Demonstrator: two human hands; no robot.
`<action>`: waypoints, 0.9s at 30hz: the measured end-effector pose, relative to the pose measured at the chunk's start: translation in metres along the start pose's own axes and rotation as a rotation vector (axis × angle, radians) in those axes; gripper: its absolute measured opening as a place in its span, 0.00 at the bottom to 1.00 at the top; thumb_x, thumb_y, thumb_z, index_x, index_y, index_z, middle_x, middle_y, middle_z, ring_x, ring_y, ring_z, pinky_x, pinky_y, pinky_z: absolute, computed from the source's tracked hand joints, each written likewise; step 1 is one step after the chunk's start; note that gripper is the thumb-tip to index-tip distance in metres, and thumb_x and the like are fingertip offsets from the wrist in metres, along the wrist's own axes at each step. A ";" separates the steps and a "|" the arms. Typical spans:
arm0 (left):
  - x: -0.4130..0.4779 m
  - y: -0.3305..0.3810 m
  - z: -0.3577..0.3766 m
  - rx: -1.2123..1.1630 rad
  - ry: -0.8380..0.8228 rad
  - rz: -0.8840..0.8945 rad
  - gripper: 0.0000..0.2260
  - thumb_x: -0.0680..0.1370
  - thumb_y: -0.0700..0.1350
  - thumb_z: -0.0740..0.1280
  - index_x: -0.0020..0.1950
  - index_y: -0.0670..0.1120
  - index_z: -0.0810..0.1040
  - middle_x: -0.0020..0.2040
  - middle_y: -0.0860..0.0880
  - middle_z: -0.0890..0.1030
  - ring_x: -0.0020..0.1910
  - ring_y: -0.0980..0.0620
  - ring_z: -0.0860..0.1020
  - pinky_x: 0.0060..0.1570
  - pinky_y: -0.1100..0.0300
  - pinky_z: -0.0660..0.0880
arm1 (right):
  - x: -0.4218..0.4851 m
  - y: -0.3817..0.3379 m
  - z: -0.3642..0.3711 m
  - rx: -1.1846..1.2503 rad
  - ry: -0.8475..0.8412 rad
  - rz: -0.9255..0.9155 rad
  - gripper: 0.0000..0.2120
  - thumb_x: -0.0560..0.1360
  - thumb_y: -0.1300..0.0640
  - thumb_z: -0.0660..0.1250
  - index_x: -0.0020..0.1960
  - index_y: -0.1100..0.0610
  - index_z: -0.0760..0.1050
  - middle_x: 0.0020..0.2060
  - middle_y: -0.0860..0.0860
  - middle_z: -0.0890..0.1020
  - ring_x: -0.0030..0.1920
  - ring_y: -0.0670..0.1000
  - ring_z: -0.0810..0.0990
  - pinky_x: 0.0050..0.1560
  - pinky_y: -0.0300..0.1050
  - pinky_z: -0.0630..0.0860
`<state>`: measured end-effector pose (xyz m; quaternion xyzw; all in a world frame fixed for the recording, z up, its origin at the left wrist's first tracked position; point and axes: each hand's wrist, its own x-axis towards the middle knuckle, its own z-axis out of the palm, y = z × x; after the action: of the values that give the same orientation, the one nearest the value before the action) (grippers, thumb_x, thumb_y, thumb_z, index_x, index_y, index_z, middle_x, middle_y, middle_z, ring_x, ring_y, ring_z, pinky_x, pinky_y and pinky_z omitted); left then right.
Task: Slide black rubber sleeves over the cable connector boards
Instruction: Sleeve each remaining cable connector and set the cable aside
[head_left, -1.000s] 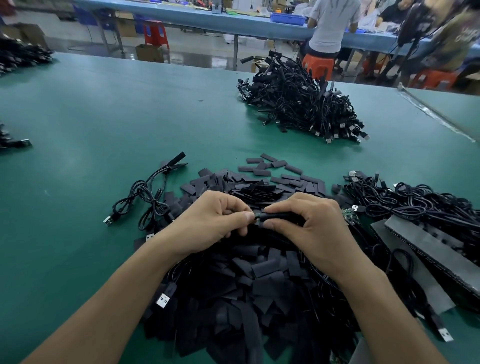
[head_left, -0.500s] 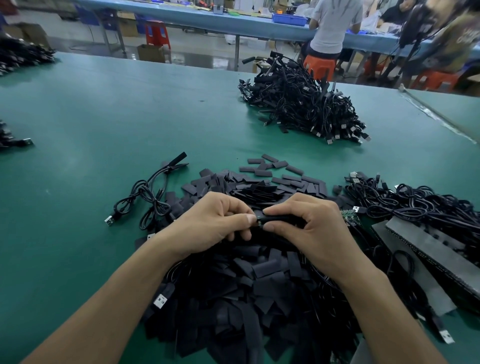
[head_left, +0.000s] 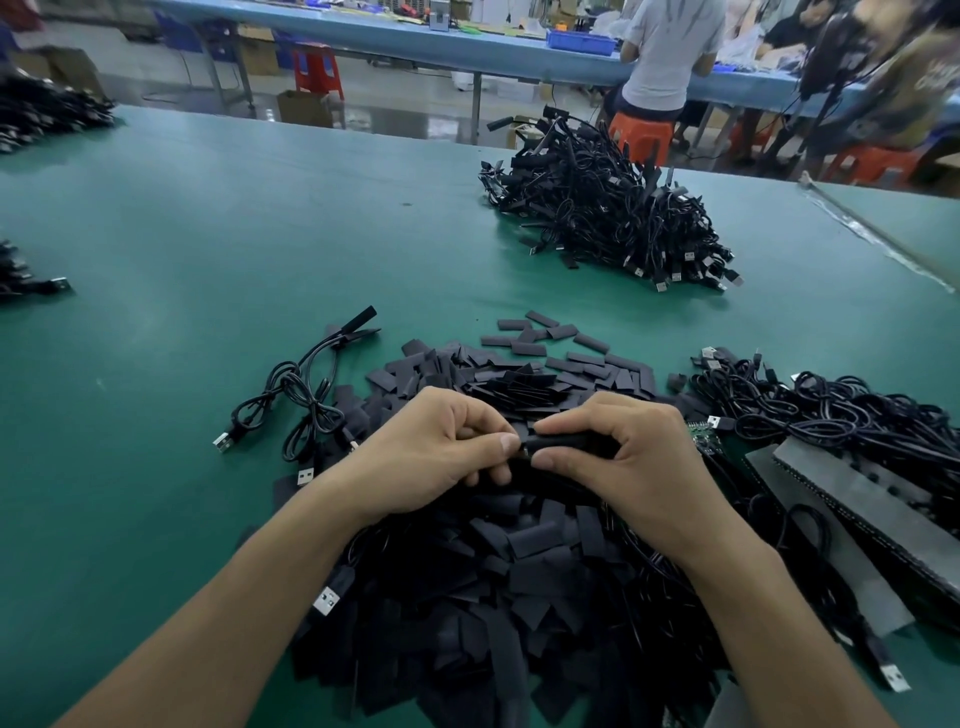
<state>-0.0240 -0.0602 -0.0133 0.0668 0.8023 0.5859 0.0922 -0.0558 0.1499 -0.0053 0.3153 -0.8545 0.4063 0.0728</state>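
Holding between both hands: one black rubber sleeve (head_left: 563, 443), lying crosswise just above the loose sleeve pile (head_left: 519, 571). Our right hand (head_left: 634, 457) curls thumb and fingers round its right part. Our left hand (head_left: 436, 457) pinches its left end with thumb and curled fingers (whatever sits inside is hidden). The pile spreads over the green table (head_left: 260, 234) under our wrists.

- Left of the pile: two coiled cables (head_left: 301, 395) with USB plugs.
- Right: tangled cable bundle (head_left: 841, 410); green connector board (head_left: 704, 439) just beside our right hand; grey strips (head_left: 831, 493).
- Far side: large cable heap (head_left: 613, 213).
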 end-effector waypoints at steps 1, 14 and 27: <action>0.000 0.000 0.000 0.001 -0.006 0.000 0.07 0.80 0.43 0.69 0.44 0.49 0.83 0.35 0.51 0.85 0.31 0.60 0.76 0.34 0.70 0.72 | 0.000 0.000 0.000 0.002 -0.007 -0.006 0.12 0.67 0.52 0.78 0.50 0.53 0.86 0.40 0.41 0.82 0.43 0.41 0.81 0.44 0.30 0.74; -0.001 0.004 0.002 -0.094 0.075 -0.037 0.07 0.80 0.40 0.68 0.45 0.47 0.84 0.38 0.48 0.86 0.31 0.58 0.78 0.32 0.71 0.72 | -0.001 -0.005 0.004 0.011 0.167 0.068 0.18 0.66 0.55 0.80 0.55 0.48 0.83 0.38 0.40 0.81 0.39 0.41 0.79 0.41 0.31 0.74; 0.003 -0.001 0.002 -0.100 0.205 -0.025 0.08 0.80 0.39 0.69 0.42 0.45 0.84 0.35 0.50 0.86 0.28 0.60 0.77 0.29 0.72 0.70 | 0.001 -0.008 0.011 0.137 0.242 0.228 0.13 0.68 0.57 0.79 0.52 0.51 0.85 0.39 0.40 0.86 0.40 0.38 0.84 0.47 0.39 0.82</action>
<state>-0.0269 -0.0580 -0.0154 -0.0081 0.7779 0.6280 0.0202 -0.0504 0.1377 -0.0071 0.1696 -0.8400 0.5042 0.1070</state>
